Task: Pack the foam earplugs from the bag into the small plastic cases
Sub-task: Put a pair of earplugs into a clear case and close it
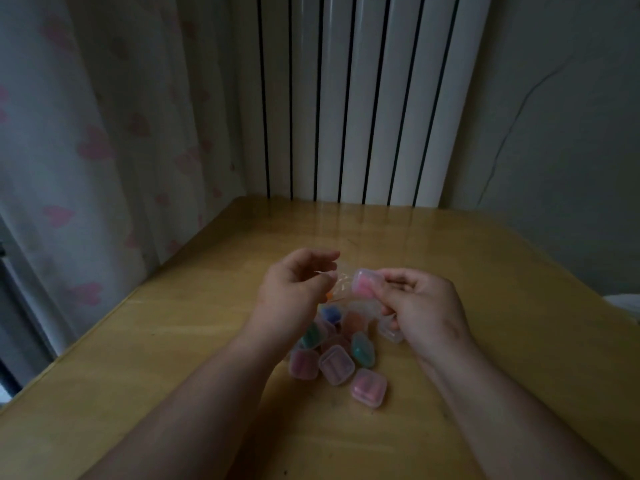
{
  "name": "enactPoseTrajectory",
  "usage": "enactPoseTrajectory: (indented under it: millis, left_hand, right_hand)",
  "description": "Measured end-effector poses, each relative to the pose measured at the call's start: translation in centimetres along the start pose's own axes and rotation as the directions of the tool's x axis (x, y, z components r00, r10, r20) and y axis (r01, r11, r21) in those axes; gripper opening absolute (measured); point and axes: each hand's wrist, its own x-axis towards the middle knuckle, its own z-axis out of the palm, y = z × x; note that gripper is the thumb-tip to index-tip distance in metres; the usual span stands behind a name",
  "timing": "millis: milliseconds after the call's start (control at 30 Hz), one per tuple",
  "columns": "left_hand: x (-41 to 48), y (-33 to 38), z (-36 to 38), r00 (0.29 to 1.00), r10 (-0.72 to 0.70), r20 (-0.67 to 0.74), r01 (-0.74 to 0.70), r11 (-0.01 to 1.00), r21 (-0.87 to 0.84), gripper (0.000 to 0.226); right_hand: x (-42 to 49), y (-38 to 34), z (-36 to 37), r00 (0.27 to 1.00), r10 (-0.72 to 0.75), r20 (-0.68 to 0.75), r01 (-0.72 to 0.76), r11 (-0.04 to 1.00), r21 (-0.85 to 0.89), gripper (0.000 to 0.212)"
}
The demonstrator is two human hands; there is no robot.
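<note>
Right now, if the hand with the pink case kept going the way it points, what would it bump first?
Probably the bag pinched by the left hand; the right hand aims its case that way, though depth is unclear.

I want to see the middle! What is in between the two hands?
In the head view, the crinkly clear bag sits between the left hand and right hand, beside the pink-filled case the right hand holds.
</note>
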Motion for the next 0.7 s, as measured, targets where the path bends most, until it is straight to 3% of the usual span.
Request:
enactPoseTrajectory:
  millis: [133,233,333,433,600,700]
  left_hand:
    - [0.3,-0.3,-0.3,0.992,0.066,-0.105,-0.048,0.985,0.167,0.023]
    - [0.8,-0.7,-0.6,0.988,0.090,-0.126,-0.052,0.960,0.275,0.035]
    - [1.4,-1.4,-1.0,0.983,0.090,-0.157,-0.017,0.911,0.413,0.051]
    - [1.8,-2.0,-1.3,0.976,0.103,-0.190,0.004,0.870,0.493,0.046]
    - [2.0,-2.2,-1.6,0.971,0.164,-0.172,0.026,0.646,0.763,0.046]
    - [2.2,-2.7,-2.1,0.980,0.126,-0.154,0.048,0.602,0.797,0.046]
  right_hand:
    - [0.9,0.3,-1.1,0.999,-0.015,0.036,0.023,0.972,-0.235,0.007]
    - [1.1,0.5,-1.6,0.997,0.007,0.083,0.030,0.896,-0.444,0.006]
    - [1.2,0.5,-1.7,0.992,0.082,0.091,-0.021,0.844,-0.536,0.013]
    - [1.1,0.7,-1.6,0.990,0.104,0.091,-0.023,0.774,-0.633,0.013]
    - [0.9,1.0,-1.6,0.980,0.111,0.168,0.045,0.690,-0.722,0.003]
    - [0.8,1.3,-1.0,0.984,0.053,0.171,0.096,0.650,-0.754,0.012]
